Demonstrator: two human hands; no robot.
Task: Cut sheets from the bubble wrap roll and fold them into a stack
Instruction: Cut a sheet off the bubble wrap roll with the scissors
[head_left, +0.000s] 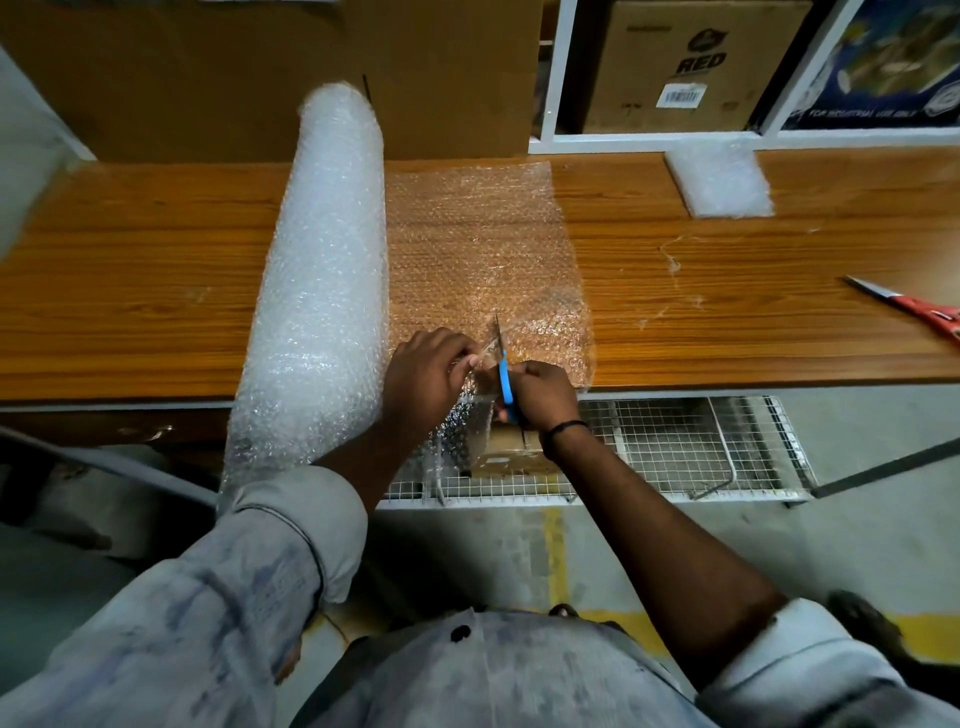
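A big bubble wrap roll (324, 280) lies across the wooden table (140, 291), its near end hanging over the front edge. An unrolled sheet (478, 249) spreads flat to its right. My right hand (540, 392) grips blue-handled scissors (503, 371) at the sheet's near edge, blades pointing away from me into the wrap. My left hand (423, 379) pinches the sheet just left of the blades. A folded stack of bubble wrap (719, 179) sits at the table's far right.
Red-handled scissors (909, 306) lie at the table's right edge. Cardboard boxes (260, 78) and a white shelf (644, 140) stand behind the table. A wire mesh rack (675, 447) sits below the front edge. Thin plastic scraps (675, 270) lie on the wood.
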